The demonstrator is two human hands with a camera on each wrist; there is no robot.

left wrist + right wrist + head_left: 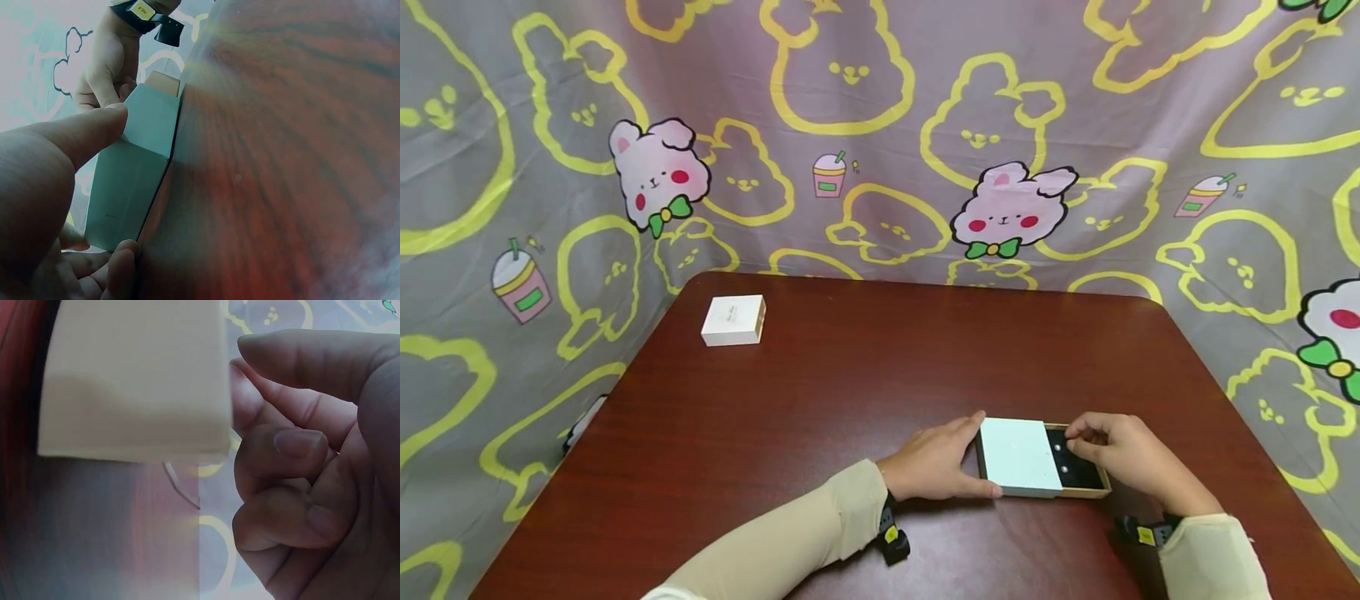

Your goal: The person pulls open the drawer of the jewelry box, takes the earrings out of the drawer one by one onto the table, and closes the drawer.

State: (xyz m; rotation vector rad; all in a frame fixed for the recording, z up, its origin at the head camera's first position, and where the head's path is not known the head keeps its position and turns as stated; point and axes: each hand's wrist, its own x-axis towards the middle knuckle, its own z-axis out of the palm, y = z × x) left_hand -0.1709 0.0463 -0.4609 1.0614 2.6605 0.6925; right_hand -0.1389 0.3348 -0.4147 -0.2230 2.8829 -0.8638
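Gripping the left end of the pale box cover (1021,454), my left hand (936,462) has its thumb along the near side and its fingers at the far left corner. The cover lies flat on the reddish-brown table (850,367), toward its near right part, and a tan-edged tray (1086,493) sticks out of its right end. In the tray sits a black insert (1081,477) with 2 small bright dots on it. My right hand (1131,450) bends over the tray's far right corner, thumb and fingertips reaching to the insert; I cannot tell whether they pinch anything. From the right wrist, 2 of my fingers show curled toward the palm. I wear 1 dark band with a yellow label on each wrist. Well apart, near the table's far left corner, lies a white box (733,319) with small print on top. Behind hangs a grey cloth (895,154) with yellow outlines and rabbits.
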